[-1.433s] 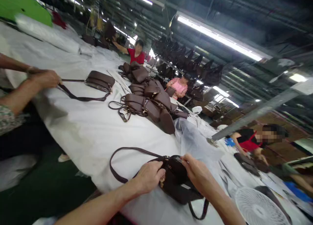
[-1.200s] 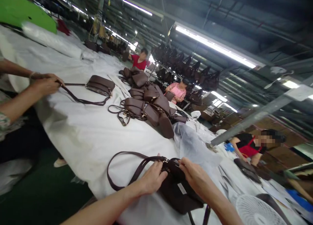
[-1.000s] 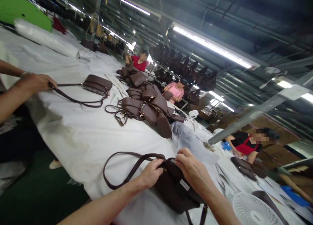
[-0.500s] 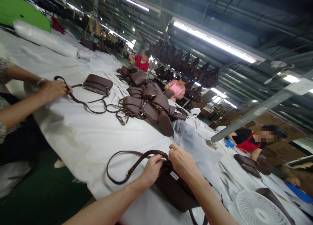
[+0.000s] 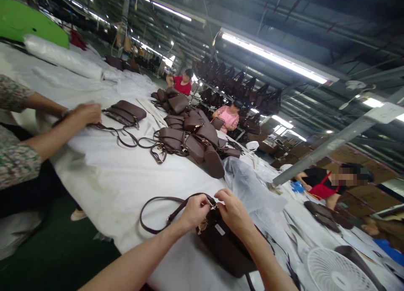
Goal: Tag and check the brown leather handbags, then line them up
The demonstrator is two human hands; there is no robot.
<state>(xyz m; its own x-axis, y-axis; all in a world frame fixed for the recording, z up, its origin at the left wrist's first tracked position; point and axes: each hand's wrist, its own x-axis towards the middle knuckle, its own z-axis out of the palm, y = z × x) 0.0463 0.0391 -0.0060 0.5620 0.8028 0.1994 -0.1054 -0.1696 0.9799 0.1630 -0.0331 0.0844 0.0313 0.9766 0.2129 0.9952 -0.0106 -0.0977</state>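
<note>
At the near edge of the white-covered desk (image 5: 126, 185), the left hand (image 5: 197, 211) and right hand (image 5: 232, 209) meet over the top of a dark brown bag (image 5: 227, 249), whose far side is partly hidden by the right wrist and whose lower strap is cut off by the frame; both forearms reach in from below, the left fingers curled in a pinch at the strap's metal fitting, the right fingers bent beside it, their grip unclear. Beyond, toward the desk's left edge, a co-worker's blurred hands (image 5: 86, 114) hide a strap end near another brown bag (image 5: 126, 113), with a heap of overlapping bags (image 5: 195, 135) farther back.
</note>
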